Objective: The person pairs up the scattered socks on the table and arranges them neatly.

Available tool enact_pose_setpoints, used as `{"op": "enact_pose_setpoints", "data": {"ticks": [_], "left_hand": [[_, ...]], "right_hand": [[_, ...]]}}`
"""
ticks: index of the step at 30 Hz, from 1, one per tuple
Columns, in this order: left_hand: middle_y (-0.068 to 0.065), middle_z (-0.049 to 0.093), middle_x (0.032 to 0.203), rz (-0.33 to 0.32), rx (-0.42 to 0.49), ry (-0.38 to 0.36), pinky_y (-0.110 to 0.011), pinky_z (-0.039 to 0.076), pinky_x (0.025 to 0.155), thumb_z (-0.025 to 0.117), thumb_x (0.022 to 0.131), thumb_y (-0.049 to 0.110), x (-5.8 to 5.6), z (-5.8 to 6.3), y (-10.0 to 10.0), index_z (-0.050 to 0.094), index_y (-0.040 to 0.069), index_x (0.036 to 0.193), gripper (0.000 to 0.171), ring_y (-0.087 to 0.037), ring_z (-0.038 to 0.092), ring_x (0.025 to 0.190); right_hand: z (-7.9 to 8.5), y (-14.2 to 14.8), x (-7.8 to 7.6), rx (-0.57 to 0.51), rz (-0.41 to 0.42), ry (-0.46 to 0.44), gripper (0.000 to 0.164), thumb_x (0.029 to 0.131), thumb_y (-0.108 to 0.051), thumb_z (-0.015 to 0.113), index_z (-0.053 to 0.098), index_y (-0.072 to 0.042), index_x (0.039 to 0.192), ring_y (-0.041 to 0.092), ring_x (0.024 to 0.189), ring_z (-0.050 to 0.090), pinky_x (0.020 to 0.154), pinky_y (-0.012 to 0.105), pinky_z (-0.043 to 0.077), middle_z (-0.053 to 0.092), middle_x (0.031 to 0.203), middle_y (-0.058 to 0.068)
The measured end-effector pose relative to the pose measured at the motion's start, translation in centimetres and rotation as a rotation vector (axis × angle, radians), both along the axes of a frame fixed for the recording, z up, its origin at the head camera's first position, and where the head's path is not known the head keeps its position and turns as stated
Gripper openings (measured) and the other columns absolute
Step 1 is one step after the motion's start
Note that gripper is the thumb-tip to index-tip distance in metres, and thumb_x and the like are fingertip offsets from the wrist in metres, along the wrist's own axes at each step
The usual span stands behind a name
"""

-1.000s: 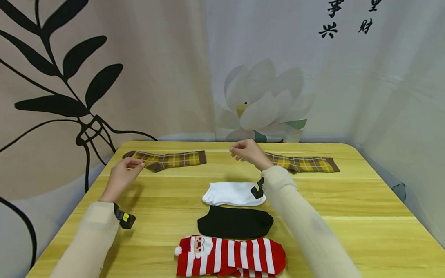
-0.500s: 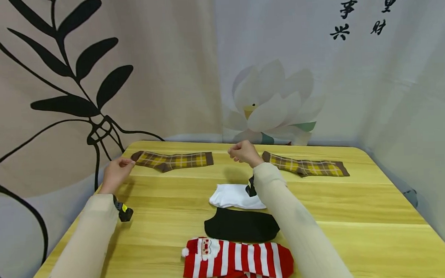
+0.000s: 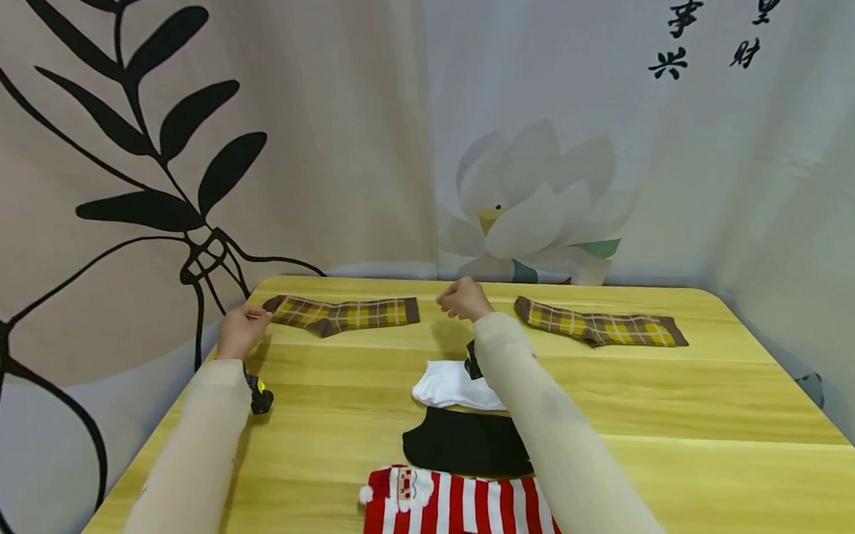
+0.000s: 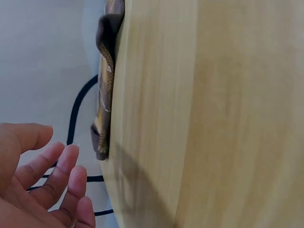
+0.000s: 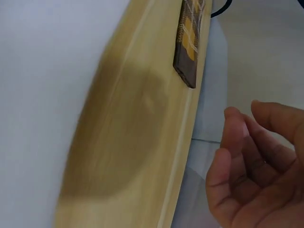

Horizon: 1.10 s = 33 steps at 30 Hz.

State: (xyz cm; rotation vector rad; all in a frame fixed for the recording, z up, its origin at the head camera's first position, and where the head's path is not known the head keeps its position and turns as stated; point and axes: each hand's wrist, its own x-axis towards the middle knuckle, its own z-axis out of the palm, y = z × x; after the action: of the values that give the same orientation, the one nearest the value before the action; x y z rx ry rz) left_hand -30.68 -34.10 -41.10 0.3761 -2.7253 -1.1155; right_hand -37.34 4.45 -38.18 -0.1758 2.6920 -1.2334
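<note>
In the head view a brown and yellow plaid sock [image 3: 351, 314] lies flat at the far left of the table. Just off its toe end is my left hand [image 3: 243, 330]; in the left wrist view its fingers [image 4: 59, 178] are loosely bent, with nothing between thumb and fingertips. My right hand [image 3: 466, 299] hovers above the table beyond the same sock's cuff, throwing a shadow below it. Its fingers [image 5: 232, 137] are relaxed and hold nothing. A matching plaid sock [image 3: 599, 326] lies to the right of that hand.
Nearer to me, in a column, lie a white sock [image 3: 449, 386], a black sock [image 3: 462, 442] and a red-and-white striped sock [image 3: 436, 506] with a Santa face. My right forearm covers their right ends. A printed curtain [image 3: 352, 128] hangs behind the wooden table [image 3: 320, 428].
Both hands have shifted left relative to the plaid socks: the left off the sock's toe end, the right away from the other sock. The head view has turned slightly left.
</note>
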Motion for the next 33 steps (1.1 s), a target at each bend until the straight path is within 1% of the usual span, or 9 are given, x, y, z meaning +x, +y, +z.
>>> {"op": "enact_pose_setpoints", "data": {"ticks": [7, 15, 17, 19, 23, 27, 29, 31, 33], "left_hand": [[-0.033, 0.052, 0.130, 0.049, -0.036, -0.066, -0.056, 0.045, 0.089, 0.043, 0.101, 0.032, -0.7, -0.2, -0.8, 0.051, -0.009, 0.130, 0.051, -0.048, 0.052, 0.113], [-0.032, 0.045, 0.138, 0.091, -0.027, -0.115, -0.057, 0.041, 0.096, 0.044, 0.100, 0.032, -1.8, -1.8, -1.8, 0.047, -0.007, 0.135, 0.053, -0.050, 0.046, 0.120], [-0.031, 0.043, 0.141, 0.083, -0.014, -0.139, -0.058, 0.041, 0.096, 0.044, 0.101, 0.034, -2.1, -2.0, -1.9, 0.044, -0.006, 0.139, 0.055, -0.050, 0.045, 0.122], [-0.031, 0.041, 0.142, 0.082, -0.012, -0.163, -0.058, 0.041, 0.096, 0.042, 0.101, 0.035, -2.4, -2.2, -1.7, 0.042, -0.004, 0.141, 0.056, -0.050, 0.044, 0.123], [-0.029, 0.043, 0.142, 0.088, -0.037, -0.193, -0.058, 0.043, 0.094, 0.042, 0.101, 0.034, -2.5, -2.1, -1.0, 0.043, -0.003, 0.141, 0.054, -0.050, 0.046, 0.121], [-0.027, 0.051, 0.136, 0.111, -0.095, -0.191, -0.053, 0.049, 0.084, 0.045, 0.100, 0.032, -2.5, -2.0, -0.5, 0.052, -0.001, 0.135, 0.048, -0.046, 0.055, 0.112], [-0.026, 0.053, 0.133, 0.124, -0.115, -0.193, -0.051, 0.050, 0.079, 0.048, 0.099, 0.031, -2.6, -1.9, -0.3, 0.055, 0.000, 0.132, 0.046, -0.043, 0.058, 0.107], [-0.025, 0.054, 0.133, 0.135, -0.126, -0.194, -0.049, 0.051, 0.074, 0.049, 0.099, 0.030, -2.8, -1.7, -0.3, 0.057, 0.001, 0.131, 0.043, -0.042, 0.060, 0.104], [-0.024, 0.054, 0.133, 0.132, -0.130, -0.201, -0.048, 0.050, 0.073, 0.050, 0.099, 0.029, -3.0, -1.7, -0.4, 0.058, 0.003, 0.129, 0.041, -0.041, 0.060, 0.104]], "right_hand": [[-0.9, -1.9, -0.3, 0.016, 0.019, -0.045, 0.026, 0.094, -0.021, 0.062, 0.072, 0.000, 0.106, 0.029, 0.092, 0.069, 0.081, 0.041, 0.055, 0.073, 0.099, 0.014], [-1.6, -3.1, -0.6, 0.012, 0.040, -0.053, 0.027, 0.095, -0.020, 0.061, 0.070, 0.003, 0.106, 0.030, 0.091, 0.069, 0.082, 0.042, 0.055, 0.072, 0.100, 0.017], [-1.9, -3.3, -1.0, 0.019, 0.036, -0.058, 0.026, 0.095, -0.020, 0.061, 0.071, 0.004, 0.096, 0.027, 0.076, 0.068, 0.074, 0.038, 0.055, 0.071, 0.088, 0.015], [-2.2, -3.5, -1.4, 0.034, 0.037, -0.067, 0.030, 0.095, -0.021, 0.061, 0.067, 0.002, 0.077, 0.020, 0.057, 0.058, 0.060, 0.032, 0.051, 0.066, 0.071, 0.011], [-3.1, -3.9, -2.1, 0.051, 0.041, -0.086, 0.044, 0.094, -0.021, 0.062, 0.049, -0.006, 0.055, 0.012, 0.042, 0.033, 0.047, 0.027, 0.035, 0.048, 0.052, 0.004], [-3.5, -4.6, -2.3, 0.100, 0.063, -0.072, 0.040, 0.093, -0.021, 0.064, 0.062, 0.000, 0.059, 0.014, 0.044, 0.045, 0.051, 0.027, 0.041, 0.062, 0.057, 0.012], [-3.6, -5.0, -2.2, 0.139, 0.074, -0.048, 0.034, 0.093, -0.021, 0.064, 0.071, 0.003, 0.070, 0.019, 0.052, 0.058, 0.058, 0.028, 0.048, 0.070, 0.069, 0.016], [-3.7, -5.4, -2.2, 0.169, 0.077, -0.025, 0.032, 0.093, -0.021, 0.064, 0.072, 0.004, 0.075, 0.022, 0.060, 0.065, 0.066, 0.031, 0.052, 0.072, 0.076, 0.017], [-3.8, -5.7, -2.3, 0.184, 0.074, -0.011, 0.032, 0.093, -0.021, 0.064, 0.070, 0.001, 0.071, 0.021, 0.059, 0.064, 0.070, 0.033, 0.053, 0.071, 0.070, 0.015]]}}
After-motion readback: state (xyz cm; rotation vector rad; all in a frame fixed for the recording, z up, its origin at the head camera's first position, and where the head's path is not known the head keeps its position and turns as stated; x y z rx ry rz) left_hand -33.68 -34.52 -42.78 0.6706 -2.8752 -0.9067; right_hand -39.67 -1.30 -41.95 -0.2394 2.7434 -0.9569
